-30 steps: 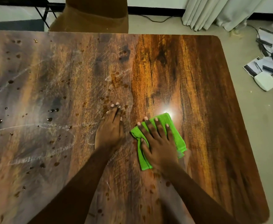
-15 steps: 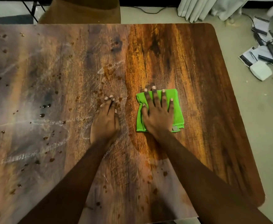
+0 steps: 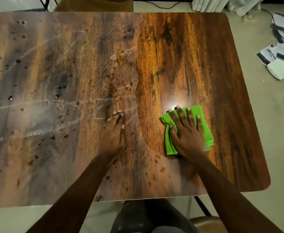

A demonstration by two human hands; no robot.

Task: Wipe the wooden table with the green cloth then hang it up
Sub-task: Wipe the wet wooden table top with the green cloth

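Home room: wooden table (image 3: 188, 47), curtain (image 3: 205, 4), floor clutter (image 3: 282, 49)

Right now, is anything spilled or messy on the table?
Yes. Brown drops and whitish streaks dot the left half of the wooden table, unwiped; the side by the green cloth under the right hand looks clean. Papers lie scattered on the floor.

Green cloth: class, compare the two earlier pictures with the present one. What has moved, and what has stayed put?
The right hand, flat on the green cloth, slid it away from the person, then back and rightward, widening the gap to the left hand. Nothing was gripped or released. The left hand stayed flat on the wooden table; the dark spots on its left part remain.
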